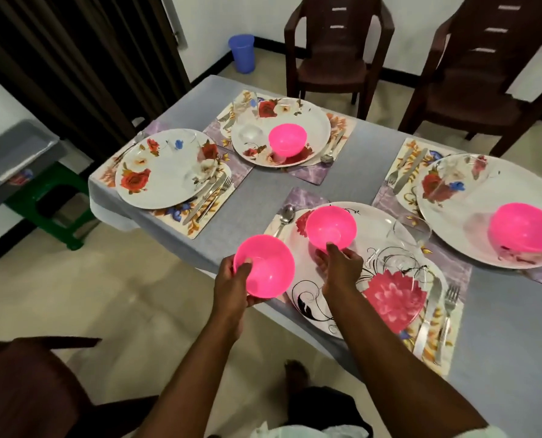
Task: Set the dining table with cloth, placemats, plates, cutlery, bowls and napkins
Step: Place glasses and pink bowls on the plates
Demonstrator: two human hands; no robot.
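Note:
My left hand [236,284] holds a pink bowl [265,265] in the air just off the table's near edge. My right hand [339,268] grips the base of a second pink bowl [331,227] over the near plate [342,298], which has a big pink flower. Two more pink bowls stand on plates: one [287,140] at the far setting, one [525,227] at the right setting. The left plate [165,172] carries no bowl. A grey cloth [342,172] covers the table, with floral placemats, knives, forks and spoons at each plate.
Clear glasses stand by the plates, one [408,233] close to my right hand. Two brown chairs [332,52] stand beyond the table, another at lower left. A grey tray on a green stool [51,213] is at left, a blue bin [241,52] on the floor.

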